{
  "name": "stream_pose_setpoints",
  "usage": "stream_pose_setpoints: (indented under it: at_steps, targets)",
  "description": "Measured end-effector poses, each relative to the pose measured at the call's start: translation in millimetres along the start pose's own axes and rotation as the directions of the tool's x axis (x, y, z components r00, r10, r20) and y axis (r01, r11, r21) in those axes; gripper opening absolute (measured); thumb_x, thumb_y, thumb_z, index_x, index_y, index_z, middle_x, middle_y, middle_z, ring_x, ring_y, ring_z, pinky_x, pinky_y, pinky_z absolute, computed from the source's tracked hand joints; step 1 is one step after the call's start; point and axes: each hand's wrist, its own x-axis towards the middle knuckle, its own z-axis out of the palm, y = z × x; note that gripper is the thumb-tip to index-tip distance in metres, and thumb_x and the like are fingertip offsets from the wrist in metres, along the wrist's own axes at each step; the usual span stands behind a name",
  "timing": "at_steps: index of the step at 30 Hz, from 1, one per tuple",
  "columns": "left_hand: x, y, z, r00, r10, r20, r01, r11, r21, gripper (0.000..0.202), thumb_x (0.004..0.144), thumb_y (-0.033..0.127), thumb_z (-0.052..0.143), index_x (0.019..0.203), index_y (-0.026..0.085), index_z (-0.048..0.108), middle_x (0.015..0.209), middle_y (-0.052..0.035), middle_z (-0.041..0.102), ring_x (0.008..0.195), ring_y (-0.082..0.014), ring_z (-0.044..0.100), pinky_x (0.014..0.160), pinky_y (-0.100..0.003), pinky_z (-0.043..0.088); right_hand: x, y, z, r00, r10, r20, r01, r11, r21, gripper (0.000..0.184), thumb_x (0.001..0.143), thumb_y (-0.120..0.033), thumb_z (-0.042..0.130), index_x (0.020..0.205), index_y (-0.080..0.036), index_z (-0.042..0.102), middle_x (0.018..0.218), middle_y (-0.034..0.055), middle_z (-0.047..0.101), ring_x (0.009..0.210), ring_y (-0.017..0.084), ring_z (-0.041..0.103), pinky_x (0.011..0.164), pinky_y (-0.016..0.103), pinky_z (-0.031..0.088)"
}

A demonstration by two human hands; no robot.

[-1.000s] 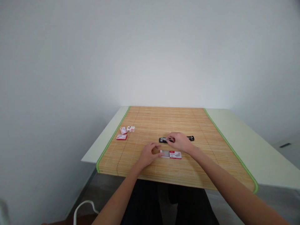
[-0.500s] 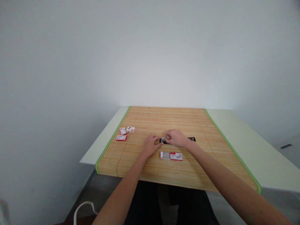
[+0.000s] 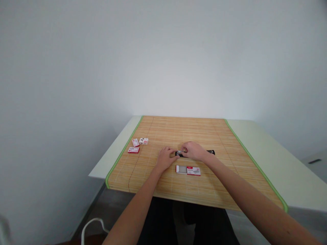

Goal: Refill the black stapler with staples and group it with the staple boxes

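Observation:
A black stapler (image 3: 211, 152) lies opened out flat on the bamboo mat, with a metal part at its left end. My left hand (image 3: 165, 160) has its thumb and forefinger closed about that left end. Over the stapler's middle, my right hand (image 3: 192, 150) pinches a small silvery strip of staples (image 3: 182, 151) and hides much of the stapler's body. Nearer to me lies a white and red staple box (image 3: 193, 170), its grey inner tray (image 3: 182, 169) slid out to the left.
Three small red and white boxes (image 3: 134, 150) sit together at the mat's left side. The bamboo mat (image 3: 184, 129) with green edging covers the middle of a white table (image 3: 258, 146) against a wall. A white cable (image 3: 92, 221) hangs at lower left.
The whole view has shifted slightly, so everything appears a little further right. Both hands remain at the stapler, with hardly any movement of the fingers.

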Motion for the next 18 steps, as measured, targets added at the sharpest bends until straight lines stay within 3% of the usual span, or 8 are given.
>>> stream_pose_setpoints:
  at_steps: [18]
  targets:
    - [0.7,-2.8,2.4,1.000,0.006,-0.009,-0.006,1.000,0.017,0.040,0.086,0.057,0.072,0.120,0.035,0.073,0.110,-0.0026,0.065,0.108,-0.0237,0.057,0.093,-0.035,0.042,9.9,4.5,2.8,0.998,-0.030,0.052,0.028,0.999,0.035,0.026,0.090,-0.043,0.065,0.088,-0.021,0.078,0.082,0.0065,0.076,0.074,0.018,0.064,0.066,0.026,0.037]
